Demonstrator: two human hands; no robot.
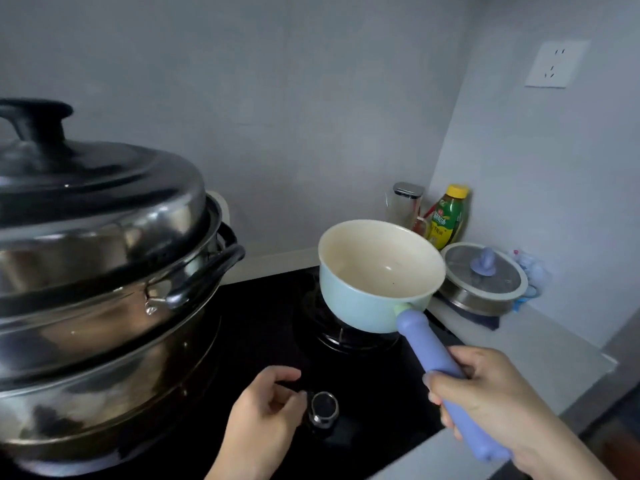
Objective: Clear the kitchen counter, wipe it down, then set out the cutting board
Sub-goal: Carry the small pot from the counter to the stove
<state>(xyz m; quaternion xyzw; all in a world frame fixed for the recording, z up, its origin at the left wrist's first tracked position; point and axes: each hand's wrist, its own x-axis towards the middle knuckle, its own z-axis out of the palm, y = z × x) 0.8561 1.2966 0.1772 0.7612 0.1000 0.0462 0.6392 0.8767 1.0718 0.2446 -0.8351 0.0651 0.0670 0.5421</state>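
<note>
Right hand (pixel 491 400) clamps the saucepan (pixel 367 299) handle, left hand (pixel 263 410) loose, empty beside the knob (pixel 323 407); lift level, clear of the burner (pixel 346 341).

No text here can be read. The only print is on a yellow-capped bottle (pixel 446 216) at the back right corner of the counter (pixel 540 344), against the wall. Its green and yellow label shows a red mark and pale characters, all too blurred to make out.
</note>
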